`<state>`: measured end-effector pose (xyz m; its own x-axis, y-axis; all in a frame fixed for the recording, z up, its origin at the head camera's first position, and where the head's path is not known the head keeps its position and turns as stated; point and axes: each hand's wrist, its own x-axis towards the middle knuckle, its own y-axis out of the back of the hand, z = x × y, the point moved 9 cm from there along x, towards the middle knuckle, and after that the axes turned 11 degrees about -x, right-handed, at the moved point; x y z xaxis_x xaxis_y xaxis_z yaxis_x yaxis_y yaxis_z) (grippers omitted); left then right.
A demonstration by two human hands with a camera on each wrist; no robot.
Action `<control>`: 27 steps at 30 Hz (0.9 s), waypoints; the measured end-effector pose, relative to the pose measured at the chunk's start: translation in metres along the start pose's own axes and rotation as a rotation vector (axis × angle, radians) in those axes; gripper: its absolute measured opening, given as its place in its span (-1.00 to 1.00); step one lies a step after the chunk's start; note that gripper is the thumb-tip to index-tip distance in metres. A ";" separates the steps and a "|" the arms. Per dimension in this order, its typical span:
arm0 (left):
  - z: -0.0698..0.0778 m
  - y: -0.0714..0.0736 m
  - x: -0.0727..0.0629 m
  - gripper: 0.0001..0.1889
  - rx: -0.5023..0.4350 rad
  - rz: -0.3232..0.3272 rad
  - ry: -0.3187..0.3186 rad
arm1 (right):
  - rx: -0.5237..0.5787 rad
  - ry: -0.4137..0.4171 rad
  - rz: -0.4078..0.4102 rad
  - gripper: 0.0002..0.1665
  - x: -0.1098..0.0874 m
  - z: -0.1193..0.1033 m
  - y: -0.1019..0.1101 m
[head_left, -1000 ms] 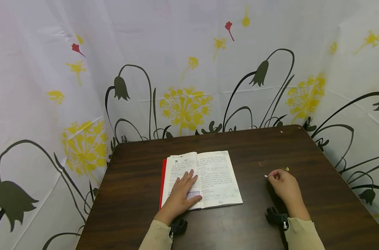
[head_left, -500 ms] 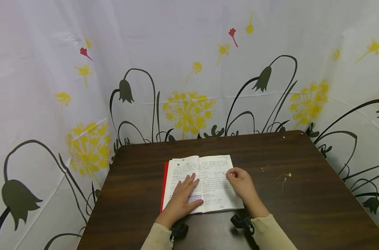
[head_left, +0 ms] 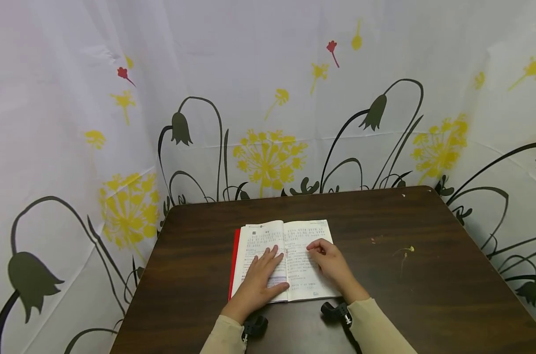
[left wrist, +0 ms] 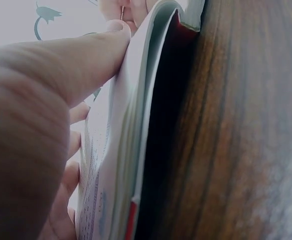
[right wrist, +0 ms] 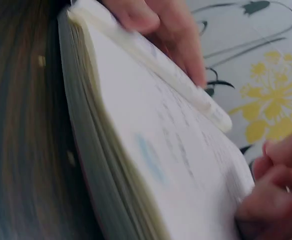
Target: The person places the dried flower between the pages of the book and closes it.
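An open book [head_left: 309, 282] with printed pages lies on the brown table. My left hand [head_left: 260, 280] rests flat on its left page, fingers spread and thumb near the fold. Over the right page, my right hand [head_left: 331, 263] has its thumb and index finger pinched together close to the paper. Between those fingers a thin stem [left wrist: 122, 12] shows in the left wrist view, seemingly of a small dried flower; its head is hidden. In the right wrist view the curled right fingers [right wrist: 273, 200] are close over the page.
A small yellow dried flower [head_left: 410, 249] with a thin stem lies right of the book, and reddish bits [head_left: 375, 240] lie nearer to it. A white curtain [head_left: 268, 64] with printed flowers hangs behind the table [head_left: 197, 246].
My right hand has moved left from beside the dried flowers to over the right page, carrying a small whitish piece in its pinch. My left hand has stayed on the left page.
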<state>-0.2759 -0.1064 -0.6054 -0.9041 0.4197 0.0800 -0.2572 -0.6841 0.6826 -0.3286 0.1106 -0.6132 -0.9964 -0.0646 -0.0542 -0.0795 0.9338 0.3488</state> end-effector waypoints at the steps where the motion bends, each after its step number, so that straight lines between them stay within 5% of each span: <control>1: 0.000 0.001 0.001 -0.12 -0.001 0.002 -0.002 | 0.013 0.001 -0.018 -0.88 0.000 0.000 0.002; 9: 0.001 0.003 0.001 -0.12 -0.025 -0.005 0.008 | -0.006 0.054 -0.082 -0.86 -0.013 0.008 0.016; 20: 0.000 0.003 0.002 -0.13 -0.002 -0.001 0.009 | -0.330 0.529 -0.276 -0.49 -0.063 0.001 0.030; 27: 0.000 0.001 0.002 -0.12 -0.021 -0.002 0.019 | -0.469 0.534 -0.285 -0.46 -0.064 -0.001 0.028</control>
<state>-0.2782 -0.1062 -0.6040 -0.9096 0.4103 0.0648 -0.2663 -0.6957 0.6671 -0.2673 0.1408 -0.5987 -0.8046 -0.5530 0.2164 -0.2201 0.6161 0.7563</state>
